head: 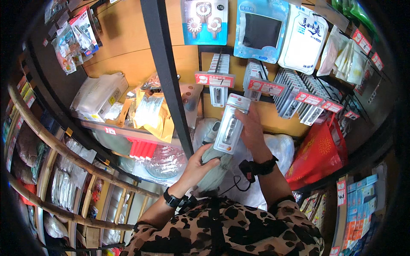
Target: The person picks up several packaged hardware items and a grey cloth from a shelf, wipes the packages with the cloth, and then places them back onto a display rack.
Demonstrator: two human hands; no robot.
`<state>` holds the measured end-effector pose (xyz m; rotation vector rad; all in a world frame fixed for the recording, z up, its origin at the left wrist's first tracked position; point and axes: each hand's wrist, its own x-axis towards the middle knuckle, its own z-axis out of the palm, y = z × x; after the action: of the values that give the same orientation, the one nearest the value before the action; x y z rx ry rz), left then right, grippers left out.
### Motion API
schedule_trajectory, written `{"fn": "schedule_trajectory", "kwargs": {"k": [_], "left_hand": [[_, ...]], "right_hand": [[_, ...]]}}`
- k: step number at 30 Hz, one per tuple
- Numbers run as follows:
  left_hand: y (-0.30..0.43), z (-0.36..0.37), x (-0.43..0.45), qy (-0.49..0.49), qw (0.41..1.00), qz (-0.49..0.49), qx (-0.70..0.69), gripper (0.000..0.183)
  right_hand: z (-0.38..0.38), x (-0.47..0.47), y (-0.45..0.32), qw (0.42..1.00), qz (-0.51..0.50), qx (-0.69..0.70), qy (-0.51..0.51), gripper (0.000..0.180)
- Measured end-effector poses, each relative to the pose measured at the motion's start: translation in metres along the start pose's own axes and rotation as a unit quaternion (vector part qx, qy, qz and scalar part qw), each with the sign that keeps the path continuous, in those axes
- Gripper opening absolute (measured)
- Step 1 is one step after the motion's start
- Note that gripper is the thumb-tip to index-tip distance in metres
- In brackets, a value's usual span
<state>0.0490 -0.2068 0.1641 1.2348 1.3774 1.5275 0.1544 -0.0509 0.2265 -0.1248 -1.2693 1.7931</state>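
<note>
My right hand [251, 128] grips the upper right edge of a blister pack with a nail clipper [231, 124], tilted upright before me. Below and left of it, my left hand [203, 164] holds a grey-green cloth [213, 176], and the pack's lower end overlaps this cloth. Just above the pack, similar carded packs [218, 96] hang on a metal hook with a red price tag [214, 79]. More carded packs [256, 76] hang in rows to the right of it.
A black upright post [169, 73] stands left of my hands. Behind it, a shelf [128, 132] holds plastic-wrapped goods. A red bag [317, 153] hangs at right. A bamboo ladder [73, 155] leans at left. Boxed goods [362, 208] fill the lower right shelf.
</note>
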Motion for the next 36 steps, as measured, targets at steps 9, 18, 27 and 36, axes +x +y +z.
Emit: {"fn": "schedule_trajectory", "kwargs": {"k": [9, 18, 27, 36], "left_hand": [[0.0, 0.006, 0.015, 0.104, 0.993, 0.011, -0.051, 0.047], [-0.004, 0.009, 0.017, 0.126, 0.99, 0.008, -0.063, 0.047], [-0.003, 0.008, 0.017, 0.139, 0.989, 0.004, -0.057, 0.046], [-0.001, 0.002, 0.013, 0.147, 0.987, 0.021, -0.06, 0.043]], "right_hand": [[0.002, 0.056, 0.003, 0.995, 0.012, 0.006, -0.1, 0.028], [-0.01, 0.064, 0.011, 0.993, 0.003, -0.032, -0.115, 0.03], [0.01, 0.072, 0.008, 0.987, -0.08, -0.09, -0.109, 0.036], [0.008, 0.082, 0.023, 0.989, -0.075, -0.079, -0.102, 0.042]]}}
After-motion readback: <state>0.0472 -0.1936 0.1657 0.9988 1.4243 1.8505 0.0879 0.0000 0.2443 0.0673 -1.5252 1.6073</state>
